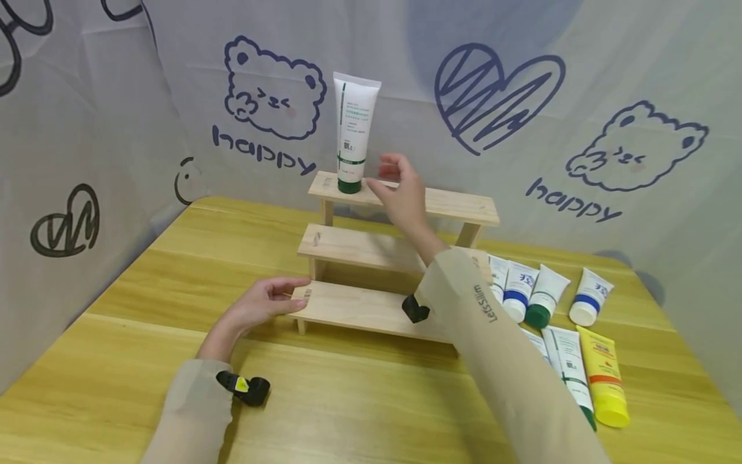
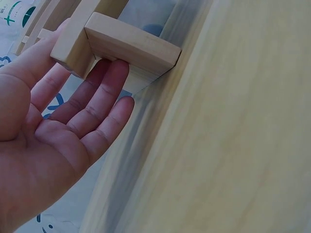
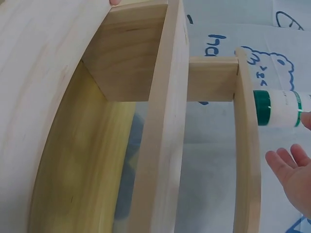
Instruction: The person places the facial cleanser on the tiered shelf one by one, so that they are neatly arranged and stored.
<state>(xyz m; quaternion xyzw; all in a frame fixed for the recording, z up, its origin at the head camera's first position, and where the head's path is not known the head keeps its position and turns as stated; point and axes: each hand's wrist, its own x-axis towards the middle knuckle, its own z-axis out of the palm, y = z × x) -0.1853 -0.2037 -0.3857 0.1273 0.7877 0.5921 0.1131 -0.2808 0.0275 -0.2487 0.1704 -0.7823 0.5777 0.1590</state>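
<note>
On the left end of the top step of a three-tier wooden stand (image 1: 353,248), a white tube (image 1: 353,129) stands upright on its green cap (image 3: 263,108). My right hand (image 1: 402,193) is just right of the tube's lower part, its thumb and fingers spread apart. In the right wrist view, that hand's thumb overlaps the tube's edge. My left hand (image 1: 266,303) grips the left end of the stand's lowest step, thumb over the board. From the left wrist view, the other fingers (image 2: 97,104) reach underneath, beside the wooden leg (image 2: 136,43).
Right of the stand, several tubes lie on the wooden table (image 1: 324,399), including a yellow tube (image 1: 603,377), a white tube with a blue band (image 1: 590,296) and a green-capped white tube (image 1: 547,293). A cloth (image 1: 382,32) with drawings hangs behind.
</note>
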